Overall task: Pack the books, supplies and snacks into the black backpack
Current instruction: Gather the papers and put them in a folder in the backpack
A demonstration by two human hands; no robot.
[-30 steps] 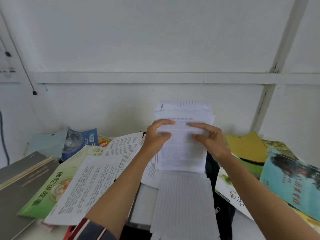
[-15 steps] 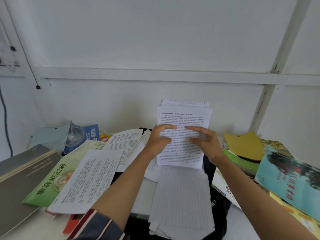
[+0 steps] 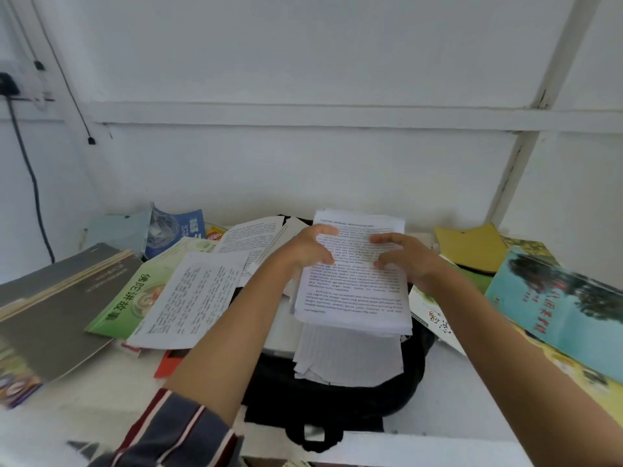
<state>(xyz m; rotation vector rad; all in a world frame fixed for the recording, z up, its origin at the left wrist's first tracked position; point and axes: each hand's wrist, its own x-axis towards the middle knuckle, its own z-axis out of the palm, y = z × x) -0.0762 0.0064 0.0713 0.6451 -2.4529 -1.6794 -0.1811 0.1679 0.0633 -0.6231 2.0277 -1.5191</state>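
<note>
A stack of printed sheets (image 3: 354, 298) is held from both sides, with the left hand (image 3: 308, 252) and the right hand (image 3: 409, 261) each curled onto its printed face. The stack is kept over the far part of the black backpack (image 3: 337, 399), which lies in the middle of the white table (image 3: 472, 399), and lined paper (image 3: 350, 357) is seen under the stack's near edge. A green book (image 3: 135, 298) lies to the left and a teal book (image 3: 556, 305) to the right.

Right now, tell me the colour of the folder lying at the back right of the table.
Mustard yellow. The folder shows best in the head view.
</note>
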